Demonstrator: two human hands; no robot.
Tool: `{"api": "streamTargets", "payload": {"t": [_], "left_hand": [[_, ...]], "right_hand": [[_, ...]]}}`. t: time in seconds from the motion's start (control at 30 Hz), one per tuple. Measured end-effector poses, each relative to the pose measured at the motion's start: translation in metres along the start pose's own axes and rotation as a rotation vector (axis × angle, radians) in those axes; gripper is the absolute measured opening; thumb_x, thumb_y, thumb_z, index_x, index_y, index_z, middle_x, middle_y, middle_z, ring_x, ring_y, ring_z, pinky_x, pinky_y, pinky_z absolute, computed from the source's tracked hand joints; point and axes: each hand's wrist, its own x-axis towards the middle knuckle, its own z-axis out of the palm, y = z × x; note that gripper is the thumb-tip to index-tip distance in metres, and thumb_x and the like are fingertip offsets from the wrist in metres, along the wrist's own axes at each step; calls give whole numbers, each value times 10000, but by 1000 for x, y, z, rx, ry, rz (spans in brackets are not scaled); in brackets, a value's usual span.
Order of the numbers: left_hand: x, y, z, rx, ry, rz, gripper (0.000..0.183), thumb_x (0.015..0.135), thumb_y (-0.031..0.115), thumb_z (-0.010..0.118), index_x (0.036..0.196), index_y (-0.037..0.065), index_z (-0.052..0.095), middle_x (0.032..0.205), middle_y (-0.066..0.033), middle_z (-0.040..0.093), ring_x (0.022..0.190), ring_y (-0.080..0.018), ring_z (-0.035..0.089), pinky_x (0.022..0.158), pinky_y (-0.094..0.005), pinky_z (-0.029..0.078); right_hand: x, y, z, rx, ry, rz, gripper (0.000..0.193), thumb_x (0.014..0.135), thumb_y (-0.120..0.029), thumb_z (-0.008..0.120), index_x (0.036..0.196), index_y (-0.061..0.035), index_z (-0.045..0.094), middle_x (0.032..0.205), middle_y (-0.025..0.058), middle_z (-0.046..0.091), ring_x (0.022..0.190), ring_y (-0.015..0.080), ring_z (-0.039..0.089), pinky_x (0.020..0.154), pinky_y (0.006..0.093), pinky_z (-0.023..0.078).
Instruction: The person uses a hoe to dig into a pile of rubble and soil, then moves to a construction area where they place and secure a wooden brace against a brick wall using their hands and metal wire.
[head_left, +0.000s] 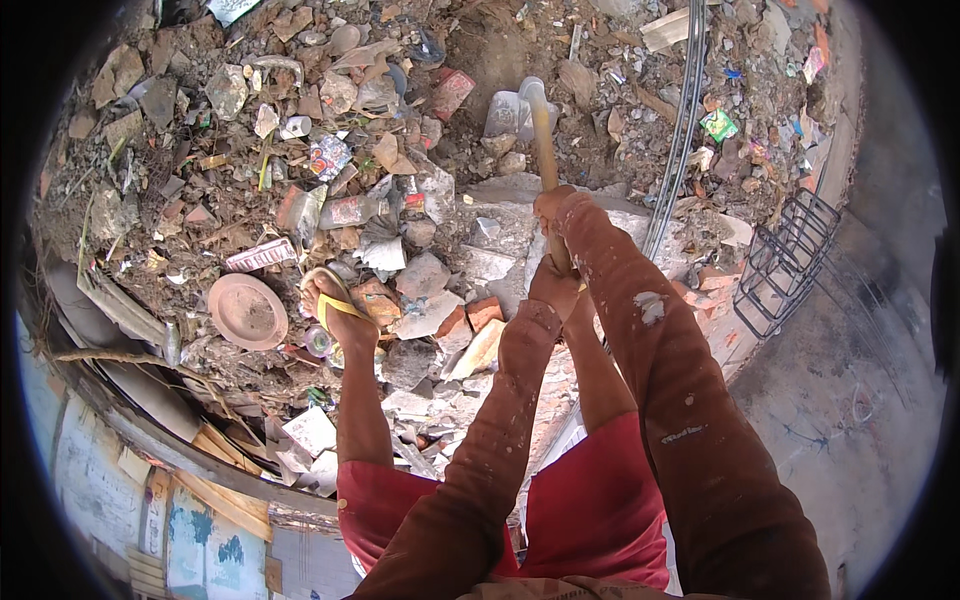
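Left of the grip are one brown plate (pixel 228 318) and one foot (pixel 356 333) in a yellow-strapped sandal (pixel 322 311). The left hand (pixel 553 285) and, farther out, the right hand (pixel 561 208) clasp one hoe (pixel 545 145), its blade (pixel 508 113) beyond them. Rightward: one black wire rack (pixel 790 262).

Daylight on grey ground (pixel 860 480) at right; patchy blue-and-white panels (pixel 190 540) at lower left

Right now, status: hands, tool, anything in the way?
Left hand, right hand: both gripping wooden hoe handle, right nearer blade. Blade against dirt: contact unclear. Loose stones close by.
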Motion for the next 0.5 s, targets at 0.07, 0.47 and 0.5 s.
{"api": "streamTargets", "payload": {"t": [0.07, 0.47, 0.5], "left_hand": [[14, 22, 9, 368, 28, 270, 296, 732, 146, 671, 927, -31, 537, 780, -89, 605, 674, -130, 600, 568, -259, 470], [-248, 252, -71, 542, -122, -10, 222, 732, 53, 595, 919, 13, 484, 631, -2, 463, 510, -65, 426, 451, -208, 348], [-302, 276, -92, 620, -116, -27, 241, 722, 55, 598, 932, 5, 493, 650, -2, 471, 539, -77, 421, 492, -228, 369]], "right_hand": [[1, 2, -15, 176, -51, 52, 174, 736, -138, 630, 686, 19, 572, 562, 97, 566, 525, 227, 580, 478, 347, 463], [-211, -81, -9, 1252, -211, -362, 280, 775, -219, 646, 973, -74, 510, 769, 37, 584, 662, 148, 583, 623, 312, 507], [-243, -93, 14, 1367, -227, -423, 273, 776, -201, 645, 971, -64, 514, 766, 47, 585, 670, 154, 592, 617, 311, 509]]}}
